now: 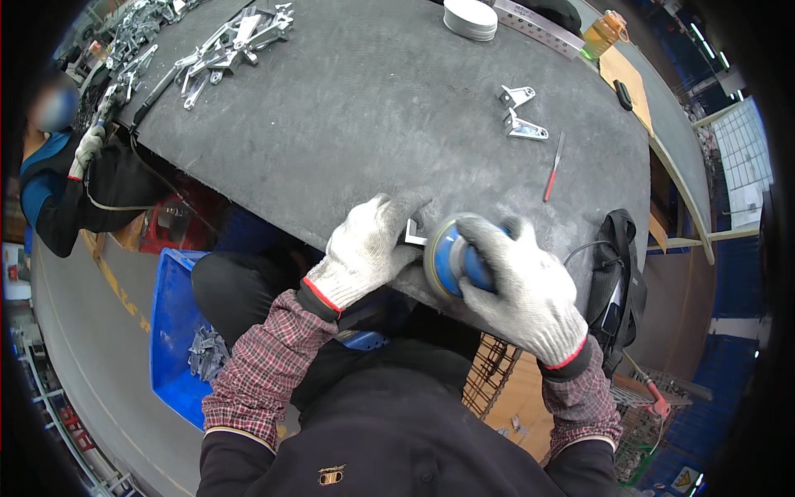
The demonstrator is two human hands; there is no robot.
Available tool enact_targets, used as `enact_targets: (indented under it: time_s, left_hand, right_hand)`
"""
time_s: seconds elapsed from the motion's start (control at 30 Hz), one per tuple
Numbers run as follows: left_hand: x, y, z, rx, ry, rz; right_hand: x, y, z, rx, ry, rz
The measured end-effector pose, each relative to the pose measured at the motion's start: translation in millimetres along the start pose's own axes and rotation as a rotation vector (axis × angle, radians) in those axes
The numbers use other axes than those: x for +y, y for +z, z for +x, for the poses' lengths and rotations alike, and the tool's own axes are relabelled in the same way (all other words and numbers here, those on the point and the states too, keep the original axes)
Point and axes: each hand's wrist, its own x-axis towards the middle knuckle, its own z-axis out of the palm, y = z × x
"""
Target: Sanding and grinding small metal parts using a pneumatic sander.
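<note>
My left hand [363, 248], in a white knit glove with a red-edged cuff, is closed on a small silver metal bracket [415, 234] near the table's front edge. Its fingers hide most of that piece. My right hand [530, 291], gloved alike, wraps round a blue round disc sander [450, 258] from above and the right. The sander is tilted, its disc side facing the bracket; whether the two touch I cannot tell. Beyond my right hand lie two similar brackets, one farther [517, 97] and one nearer [527, 127], and a slim red-handled file [551, 178].
A pile of metal brackets [236, 45] covers the table's far left. White discs [470, 23] are stacked at the back, near a bottle [604, 35]. A black bag [617, 286] hangs at the right edge. A blue bin [175, 340] stands lower left; a co-worker's gloved hand [89, 147] is beyond.
</note>
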Motion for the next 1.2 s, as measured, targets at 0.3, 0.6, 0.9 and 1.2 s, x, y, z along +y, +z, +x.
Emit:
enact_targets:
  time_s: [0.3,0.6,0.9,1.2]
  left_hand:
    - [0,3,2,0.056,-0.060,-0.043]
    - [17,-15,13,-0.089,-0.087,0.054]
    - [31,24,35,-0.280,0.174,0.544]
    - [-12,14,-16,0.195,-0.023,-0.224]
  right_hand:
    - [-4,-5,22,-0.113,0.004,-0.005]
    - [54,3,-16,0.031,0.145,0.043]
    - [42,-17,-22,0.093,0.103,0.085]
    - [-1,-22,18,0.034,-0.028,0.229]
